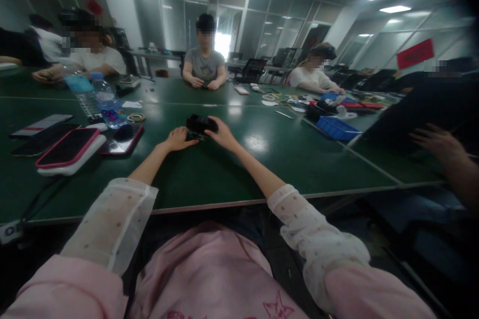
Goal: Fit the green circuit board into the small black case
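Observation:
A black, box-shaped object (202, 123) is in front of me over the green table (224, 174), its exact kind too dark to make out. My right hand (223, 135) grips its right side, fingers closed around the edge. At its lower left is my left hand (177, 140), fingers curled and thumb pointing right. Beneath the black object, between both hands, shows a thin strip with small coloured specks (196, 135). What the left fingers hold there is mostly hidden.
On the left lie several phones, one a pink-rimmed phone (71, 147), beside a water bottle (108, 102) and a coiled ring (135, 117). To the right are a blue tray (338, 128), a pen-like stick (283, 114) and tangled cables (279, 98). Several people sit around the table.

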Demonstrator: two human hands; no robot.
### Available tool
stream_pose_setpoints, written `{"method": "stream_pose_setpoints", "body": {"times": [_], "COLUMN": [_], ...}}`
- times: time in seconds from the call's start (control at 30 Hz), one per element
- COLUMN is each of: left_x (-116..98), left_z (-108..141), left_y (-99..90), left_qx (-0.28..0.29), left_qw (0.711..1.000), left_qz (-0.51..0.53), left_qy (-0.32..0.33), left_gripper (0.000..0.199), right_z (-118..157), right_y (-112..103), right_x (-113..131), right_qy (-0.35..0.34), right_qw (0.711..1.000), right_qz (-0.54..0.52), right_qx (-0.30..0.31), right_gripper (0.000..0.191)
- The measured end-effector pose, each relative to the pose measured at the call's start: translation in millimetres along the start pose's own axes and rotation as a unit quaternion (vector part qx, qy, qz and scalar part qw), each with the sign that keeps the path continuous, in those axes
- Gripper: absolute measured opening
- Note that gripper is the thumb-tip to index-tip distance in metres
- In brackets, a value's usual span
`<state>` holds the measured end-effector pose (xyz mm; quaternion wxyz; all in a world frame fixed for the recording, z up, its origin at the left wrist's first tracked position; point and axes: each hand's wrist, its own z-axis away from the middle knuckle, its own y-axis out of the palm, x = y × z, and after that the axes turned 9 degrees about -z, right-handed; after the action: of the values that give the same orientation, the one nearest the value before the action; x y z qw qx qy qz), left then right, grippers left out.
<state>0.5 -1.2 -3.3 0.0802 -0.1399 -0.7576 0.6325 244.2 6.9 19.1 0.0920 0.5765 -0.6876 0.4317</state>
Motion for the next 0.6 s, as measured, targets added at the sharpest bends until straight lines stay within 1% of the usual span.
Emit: {"method": "stream_pose_setpoints", "body": {"times": [0.07, 0.17, 0.23, 0.3, 0.37, 0.5, 0.6], "left_x": [0, 0, 1, 0, 0, 0, 0], "left_z": [1, 2, 3, 3, 3, 2, 2], "left_y": [-1.4, -3.4, -4.1, -4.2, -3.5, -1.3, -1.8], "left_qx": [0.003, 0.013, 0.019, 0.016, 0.010, -0.006, -0.013], "left_qw": [1.000, 0.999, 0.998, 0.998, 0.998, 0.998, 0.998], "left_qz": [0.009, 0.018, 0.021, 0.026, 0.032, 0.046, 0.035], "left_qy": [-0.009, -0.048, -0.064, -0.063, -0.056, -0.041, -0.040], "left_gripper": [0.089, 0.106, 0.115, 0.118, 0.116, 0.105, 0.099], "right_z": [2, 5, 6, 6, 6, 5, 5], "right_y": [3, 8, 9, 9, 8, 7, 7], "right_x": [-5, -11, -14, -15, -16, -19, -21], "right_qy": [0.006, 0.017, 0.016, 0.014, 0.014, 0.010, 0.013], "right_qw": [0.999, 0.995, 0.994, 0.994, 0.994, 0.994, 0.995], "right_qz": [0.021, 0.041, 0.046, 0.045, 0.039, 0.027, 0.022], "right_qx": [0.037, 0.088, 0.098, 0.099, 0.100, 0.101, 0.100], "right_gripper": [0.056, 0.055, 0.055, 0.054, 0.054, 0.055, 0.056]}}
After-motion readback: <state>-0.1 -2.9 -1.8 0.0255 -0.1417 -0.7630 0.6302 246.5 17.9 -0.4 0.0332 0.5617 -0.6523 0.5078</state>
